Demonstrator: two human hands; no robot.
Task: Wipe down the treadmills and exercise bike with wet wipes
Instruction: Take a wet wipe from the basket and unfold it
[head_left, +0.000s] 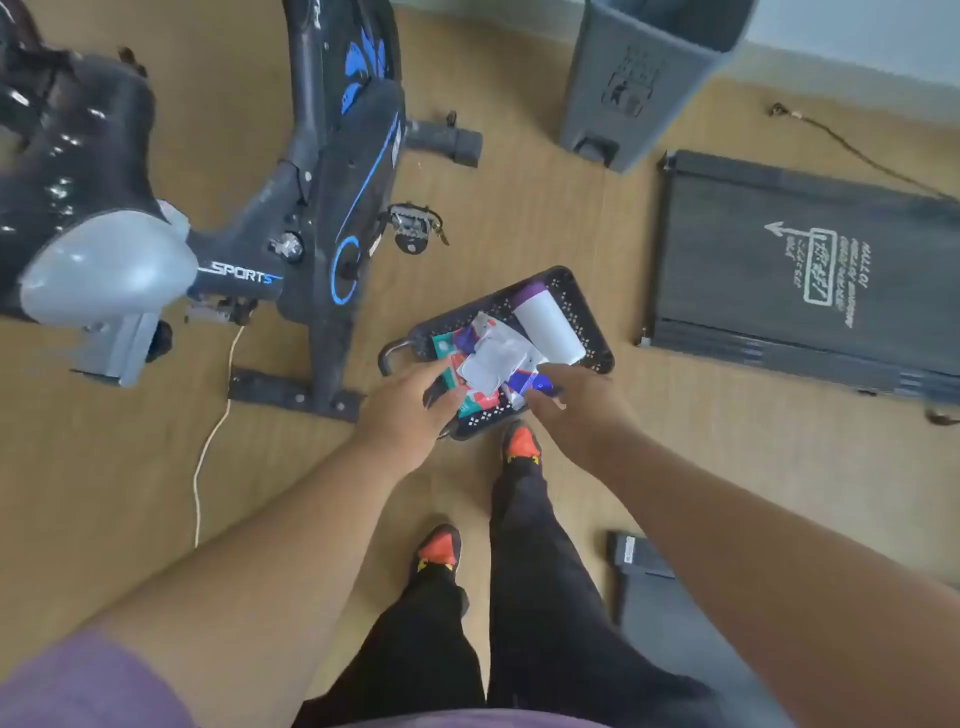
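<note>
Left hand (410, 402): reaching down to the near left corner of the basket, its fingers curling around a teal-and-red wipe packet (451, 370) at the basket's edge.
Right hand (569, 397): reaching into the near right side of the basket, fingertips pinching a blue-and-white packet (532, 383); the exact grip is partly hiding behind the hand.
Basket (576, 306): dark perforated plastic, sitting on the wooden floor (519, 208) between the exercise bike and the treadmill, just ahead of the person's feet.
Basket contents: a white crumpled wipe (493, 358) lying on top of the packets, and a white cylinder with a purple cap (545, 322) lying on its side along the far right wall.
Exercise bike (322, 208): black with blue trim, lettered "SPORTS", standing to the left; its grey-nosed saddle (104, 260) is projecting toward the camera.
Treadmill (805, 270): flat black deck lying to the right, well apart from the bike.
Grey bin (639, 83): standing beyond the basket, near the wall.
Person: standing in black trousers and orange-toed shoes (439, 548).
</note>
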